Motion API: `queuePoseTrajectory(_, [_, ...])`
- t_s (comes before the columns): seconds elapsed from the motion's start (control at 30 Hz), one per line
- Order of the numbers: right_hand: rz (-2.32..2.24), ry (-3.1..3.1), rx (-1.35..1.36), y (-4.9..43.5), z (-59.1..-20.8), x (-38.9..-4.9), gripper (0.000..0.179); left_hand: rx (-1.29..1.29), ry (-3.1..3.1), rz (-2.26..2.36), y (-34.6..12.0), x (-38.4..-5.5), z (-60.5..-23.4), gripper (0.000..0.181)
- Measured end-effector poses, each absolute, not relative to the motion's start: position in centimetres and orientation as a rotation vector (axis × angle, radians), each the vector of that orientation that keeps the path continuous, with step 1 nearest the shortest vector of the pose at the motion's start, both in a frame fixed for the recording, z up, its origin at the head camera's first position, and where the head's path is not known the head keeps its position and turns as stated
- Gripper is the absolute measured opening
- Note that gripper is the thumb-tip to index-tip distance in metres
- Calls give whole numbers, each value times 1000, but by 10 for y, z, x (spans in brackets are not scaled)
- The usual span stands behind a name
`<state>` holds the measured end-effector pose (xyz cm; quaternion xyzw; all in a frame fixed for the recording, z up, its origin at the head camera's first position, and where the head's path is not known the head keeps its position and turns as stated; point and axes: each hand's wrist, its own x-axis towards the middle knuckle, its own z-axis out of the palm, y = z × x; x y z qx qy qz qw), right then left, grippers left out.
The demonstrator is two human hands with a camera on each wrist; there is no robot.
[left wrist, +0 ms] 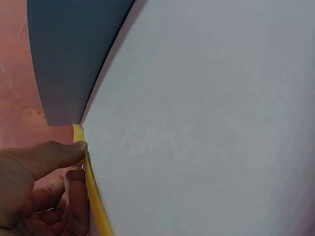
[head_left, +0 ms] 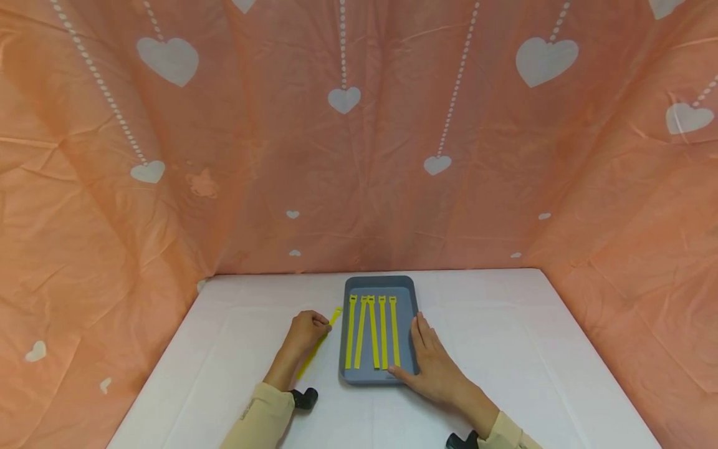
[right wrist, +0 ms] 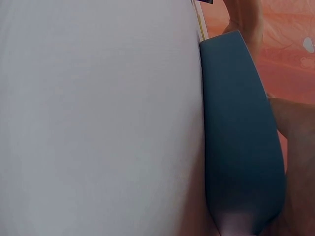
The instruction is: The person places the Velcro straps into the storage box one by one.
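My left hand [head_left: 305, 328] pinches a yellow cable tie strap [head_left: 311, 357] between thumb and fingertips, left of the grey tray. In the left wrist view the thumb lies on this strap [left wrist: 98, 209] near its upper end, which overlaps the tray's corner. Several more yellow cable tie straps [head_left: 384, 337] lie lengthwise in the tray [head_left: 379, 282], slotted heads at the far end, two heads close together. My right hand [head_left: 437, 368] rests at the tray's near right corner, straight fingers along the right wall and thumb over the rim. Seen from the right wrist, the tray wall [right wrist: 241, 132] hides most fingers.
A white-covered table [head_left: 505, 349] carries the tray near its middle. Orange sheeting [head_left: 381, 206] with pale hearts hangs behind the table and on both sides. Black wrist cameras [head_left: 305, 398] are worn at both sleeves.
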<state>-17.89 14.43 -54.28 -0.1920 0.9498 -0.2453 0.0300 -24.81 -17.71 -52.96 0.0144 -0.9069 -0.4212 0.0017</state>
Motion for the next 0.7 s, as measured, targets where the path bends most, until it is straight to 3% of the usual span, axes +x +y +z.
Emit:
queuePoseTrajectory(0.37, [-759, 2930, -596, 143, -542, -178, 120, 51, -2832, -1329, -180, -248, -536, 16])
queuePoseTrajectory(0.7, [-759, 2927, -592, 144, -542, -179, 120, 19, -2795, -1308, -182, -248, -535, 9])
